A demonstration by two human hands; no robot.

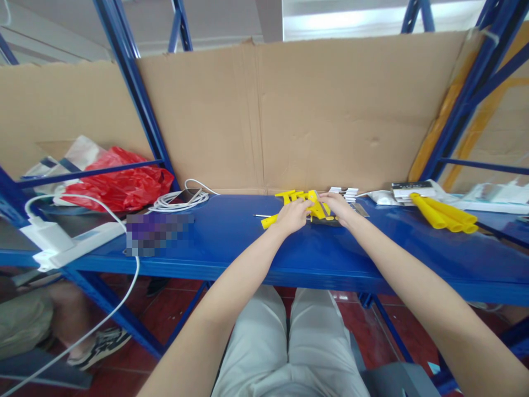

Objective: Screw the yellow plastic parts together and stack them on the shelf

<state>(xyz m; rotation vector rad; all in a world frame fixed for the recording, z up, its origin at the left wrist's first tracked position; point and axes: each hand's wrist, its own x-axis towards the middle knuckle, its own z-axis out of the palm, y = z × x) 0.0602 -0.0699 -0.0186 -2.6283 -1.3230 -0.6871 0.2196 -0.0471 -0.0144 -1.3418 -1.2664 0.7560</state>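
Note:
Both my hands meet at the middle of the blue shelf. My left hand and my right hand have their fingers closed on a cluster of yellow plastic parts. More yellow parts lie just behind them. A screwdriver with a yellow handle and thin metal shaft lies on the shelf just left of my left hand. Small white pieces sit behind my right hand.
Yellow tubes and white packets lie at the right. A coiled white cable, a red plastic bag and a white power strip sit left. Cardboard backs the shelf. Another person's leg and shoe show below left.

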